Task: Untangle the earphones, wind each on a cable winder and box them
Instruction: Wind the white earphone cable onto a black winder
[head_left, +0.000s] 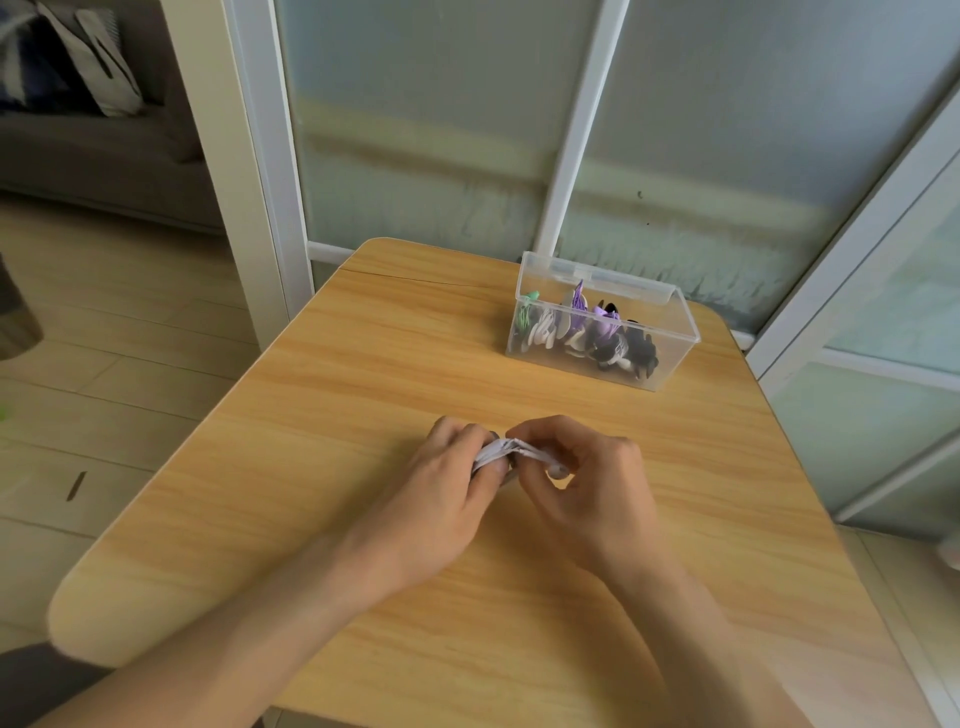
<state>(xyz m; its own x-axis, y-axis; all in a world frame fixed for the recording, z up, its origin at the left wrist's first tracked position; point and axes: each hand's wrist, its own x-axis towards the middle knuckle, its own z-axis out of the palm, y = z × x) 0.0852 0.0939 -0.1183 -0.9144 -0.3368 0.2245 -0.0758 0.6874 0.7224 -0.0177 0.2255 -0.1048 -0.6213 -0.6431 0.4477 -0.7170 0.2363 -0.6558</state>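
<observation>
Near the centre of the wooden tabletop (363, 519) both hands meet over one small bundle; the left hand (441, 483) curls its fingers round a pale, lavender-white coil of earphone cable (501, 449), which seems to sit on a cable winder, though the winder itself is hidden under the fingers; the right hand (587, 478) pinches the same cable from the 3 o'clock side, thumb and forefinger closed on the strand, and a small rounded pale piece, perhaps an earbud or a plug, shows just under its fingers; which it is I cannot tell.

The step in hand looks like the winding of one earphone, probably near its end, since the coil is already thick and hardly any loose cable trails on the tabletop; no tangled heap remains in sight.

At about 1 o'clock from the hands, well apart from them, stands the clear plastic box (670, 364) with its lid tipped back; inside lie several wound bundles in green, white, purple and black (587, 332), so most of the task seems done.

The next move likely calls for tucking the loose end so the turns do not spring off, then keeping a firm pinch on the bundle while carrying it toward 1 o'clock and lowering it into whatever gap is left in the box; the fit looks snug, so it may need to go in upright.
</observation>
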